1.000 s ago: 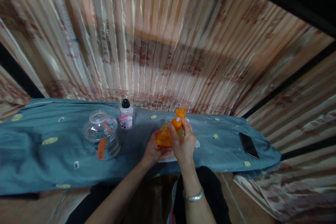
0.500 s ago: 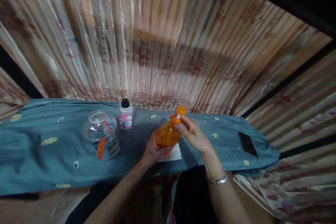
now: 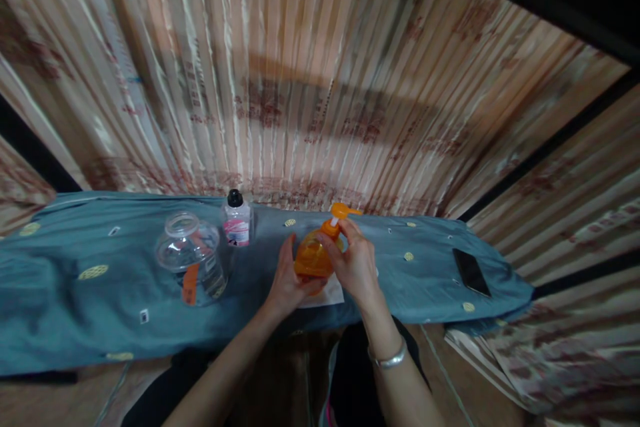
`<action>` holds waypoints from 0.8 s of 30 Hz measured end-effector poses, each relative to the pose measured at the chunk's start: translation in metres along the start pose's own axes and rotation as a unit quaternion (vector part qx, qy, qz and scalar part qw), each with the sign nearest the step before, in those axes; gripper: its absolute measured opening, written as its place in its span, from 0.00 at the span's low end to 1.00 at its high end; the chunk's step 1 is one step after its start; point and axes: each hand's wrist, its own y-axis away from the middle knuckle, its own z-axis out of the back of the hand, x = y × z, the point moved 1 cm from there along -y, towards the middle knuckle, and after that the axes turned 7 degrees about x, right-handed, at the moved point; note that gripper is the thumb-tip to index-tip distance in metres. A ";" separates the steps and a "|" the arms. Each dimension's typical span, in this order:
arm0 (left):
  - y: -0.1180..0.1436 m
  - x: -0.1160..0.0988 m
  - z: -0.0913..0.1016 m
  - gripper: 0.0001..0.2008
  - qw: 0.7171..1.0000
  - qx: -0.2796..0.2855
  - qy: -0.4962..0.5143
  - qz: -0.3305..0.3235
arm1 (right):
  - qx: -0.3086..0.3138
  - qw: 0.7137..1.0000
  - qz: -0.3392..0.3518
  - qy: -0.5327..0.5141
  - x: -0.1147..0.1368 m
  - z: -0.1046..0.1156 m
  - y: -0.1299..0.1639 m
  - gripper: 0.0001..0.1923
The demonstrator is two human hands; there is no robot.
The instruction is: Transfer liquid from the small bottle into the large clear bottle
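An orange see-through pump bottle [image 3: 314,257] is held tilted between both hands above the cloth. My left hand [image 3: 289,280] cups its lower left side and base, with the thumb up along the side. The fingers of my right hand [image 3: 354,261] are closed round its upper right side, just under the orange pump head [image 3: 341,211]. The pump spout points right. Under the bottle lies a white sheet of paper [image 3: 330,295], partly covered by the hands and bottle.
On the teal cloth-covered surface [image 3: 260,320], a clear plastic jar [image 3: 186,250] with an orange label stands left. A black-capped clear bottle [image 3: 237,221] with a pink label is behind it. A black phone [image 3: 471,271] lies at right. A patterned curtain [image 3: 300,113] hangs behind.
My right hand has shifted left and lower, from the pump collar onto the bottle's upper side. The pump spout now shows pointing right, and the bottle is slightly turned.
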 end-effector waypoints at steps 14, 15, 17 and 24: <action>-0.047 -0.048 -0.013 0.22 0.988 0.042 -0.089 -0.122 | 0.145 0.986 0.072 -0.040 -0.005 0.041 -0.033 0.21; -0.046 -0.047 -0.013 0.22 0.987 0.041 -0.093 -0.124 | 0.137 0.987 0.072 -0.045 -0.006 0.043 -0.034 0.21; -0.045 -0.047 -0.012 0.22 0.986 0.039 -0.099 -0.127 | 0.115 0.988 0.067 -0.074 -0.008 0.044 -0.036 0.21; -0.043 -0.049 -0.011 0.22 0.984 0.036 -0.113 -0.131 | 0.097 0.976 0.012 -0.194 -0.022 0.024 -0.032 0.24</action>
